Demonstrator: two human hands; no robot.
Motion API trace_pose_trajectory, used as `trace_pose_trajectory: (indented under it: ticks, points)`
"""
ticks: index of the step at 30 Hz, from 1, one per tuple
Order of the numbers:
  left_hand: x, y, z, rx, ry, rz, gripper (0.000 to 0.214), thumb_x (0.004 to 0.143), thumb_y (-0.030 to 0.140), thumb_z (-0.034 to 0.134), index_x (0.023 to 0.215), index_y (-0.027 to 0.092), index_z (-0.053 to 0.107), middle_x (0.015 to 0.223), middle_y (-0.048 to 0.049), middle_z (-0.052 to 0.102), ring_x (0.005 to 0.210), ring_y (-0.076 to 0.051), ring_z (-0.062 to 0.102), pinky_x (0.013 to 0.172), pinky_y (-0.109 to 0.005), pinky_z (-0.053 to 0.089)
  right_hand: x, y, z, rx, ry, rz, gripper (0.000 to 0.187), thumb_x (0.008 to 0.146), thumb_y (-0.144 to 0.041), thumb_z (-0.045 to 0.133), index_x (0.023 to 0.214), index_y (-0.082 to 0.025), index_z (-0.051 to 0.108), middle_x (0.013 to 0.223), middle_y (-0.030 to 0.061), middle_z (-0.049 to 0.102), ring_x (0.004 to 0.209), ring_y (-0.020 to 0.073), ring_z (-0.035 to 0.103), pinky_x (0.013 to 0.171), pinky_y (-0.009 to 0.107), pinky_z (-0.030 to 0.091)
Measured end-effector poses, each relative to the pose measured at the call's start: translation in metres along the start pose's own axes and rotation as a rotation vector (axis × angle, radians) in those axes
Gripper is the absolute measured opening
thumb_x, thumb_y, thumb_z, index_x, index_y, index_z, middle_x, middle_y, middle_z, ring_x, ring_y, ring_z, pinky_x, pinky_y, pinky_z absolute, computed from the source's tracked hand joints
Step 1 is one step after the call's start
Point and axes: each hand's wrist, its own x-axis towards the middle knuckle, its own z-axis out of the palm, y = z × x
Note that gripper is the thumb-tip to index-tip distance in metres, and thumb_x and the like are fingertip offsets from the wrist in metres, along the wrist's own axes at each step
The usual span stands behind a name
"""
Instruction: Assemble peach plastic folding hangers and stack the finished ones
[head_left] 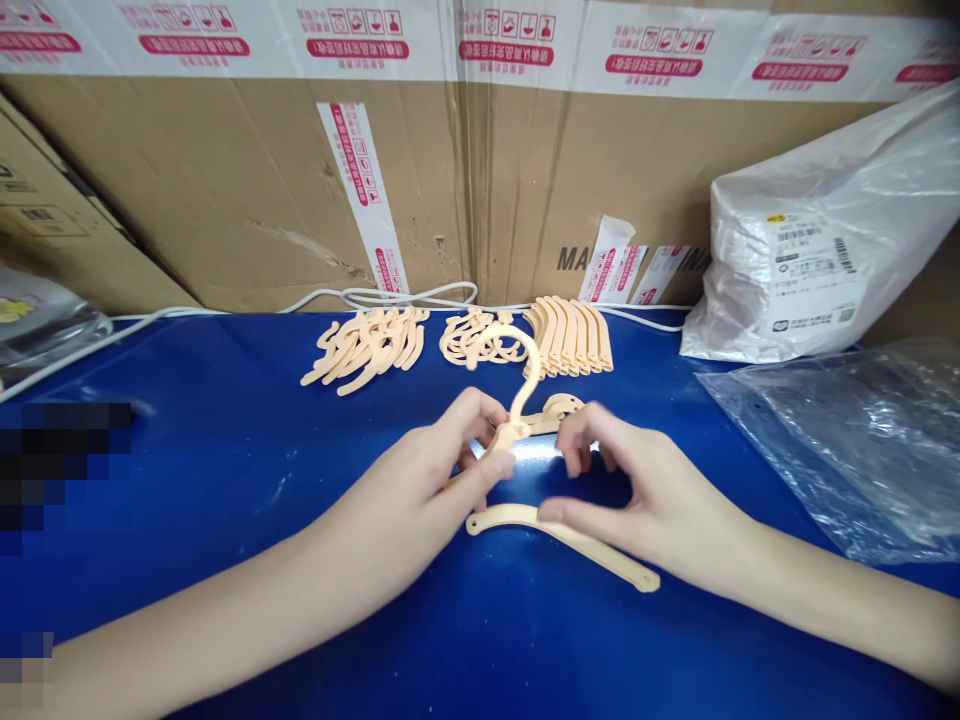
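Observation:
My left hand (457, 455) pinches a cream plastic hanger hook (531, 370) at its base, the curved part standing up. Whatever else lies under those fingers is hidden. To the right, my right hand (622, 470) is open, thumb and fingers apart. Its thumb tip is over a curved cream hanger arm (592, 550) lying on the blue table; whether they touch I cannot tell. Just beyond both hands lies another cream hanger piece with a rounded end (562, 405), partly covered by the hook and fingers.
Toward the back sit piles of cream hooked pieces (375, 345), looped pieces (457, 340) and stacked hanger arms (574, 335). A white cable (307, 300) runs along cardboard boxes (247, 180). On the right are a white plastic parcel (802, 260) and a clear bag (847, 450).

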Motion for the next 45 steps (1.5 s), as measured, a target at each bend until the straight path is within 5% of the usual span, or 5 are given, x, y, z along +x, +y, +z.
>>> trace_pose_trajectory:
  ticks: [4,7,17,31,45]
  points:
    - [0.013,-0.004,-0.001,-0.334,0.033,-0.116,0.022,0.095,0.041,0.046,0.089,0.020,0.046,0.070,0.0052,0.054,0.046,-0.005,0.042,0.038,-0.013,0.032,-0.004,-0.001,-0.001,-0.350,-0.101,-0.176,0.022,0.084,-0.042,0.065,0.087,-0.021,0.058,0.089,0.0009,0.057,0.078,0.0173,0.053,0.067,0.031,0.040]
    - [0.018,-0.006,-0.002,-0.501,0.005,-0.209,0.021,0.093,0.037,0.050,0.086,0.017,0.048,0.066,0.0032,0.057,0.049,-0.007,0.051,0.041,-0.014,0.042,-0.003,0.000,-0.002,-0.487,-0.087,-0.267,0.018,0.095,-0.029,0.049,0.084,-0.019,0.058,0.087,0.0027,0.057,0.076,0.0175,0.052,0.068,0.032,0.037]
    - [0.020,-0.018,-0.004,-0.809,0.027,-0.294,0.013,0.089,0.026,0.059,0.097,0.016,0.062,0.098,-0.0050,0.064,0.076,-0.014,0.065,0.055,-0.022,0.060,0.007,0.014,0.001,-0.481,-0.042,-0.371,0.017,0.096,-0.009,0.037,0.092,-0.016,0.052,0.082,0.0026,0.062,0.072,0.0150,0.057,0.067,0.028,0.040]
    - [0.018,-0.020,-0.009,-0.672,-0.147,-0.308,0.037,0.094,0.046,0.048,0.107,0.016,0.065,0.044,0.0052,0.049,0.035,-0.003,0.036,0.040,-0.013,0.030,0.009,0.018,-0.001,-0.571,0.070,-0.388,0.027,0.099,-0.032,0.043,0.098,-0.018,0.066,0.091,0.0046,0.069,0.083,0.0163,0.063,0.069,0.029,0.041]
    - [0.020,-0.019,-0.013,-0.654,-0.364,-0.347,0.032,0.090,0.043,0.056,0.091,0.013,0.068,0.062,-0.0015,0.062,0.048,-0.007,0.054,0.046,-0.014,0.047,0.009,0.021,0.000,-0.617,0.124,-0.445,0.030,0.098,-0.034,0.046,0.089,-0.018,0.069,0.080,0.0033,0.066,0.074,0.0151,0.057,0.063,0.029,0.032]
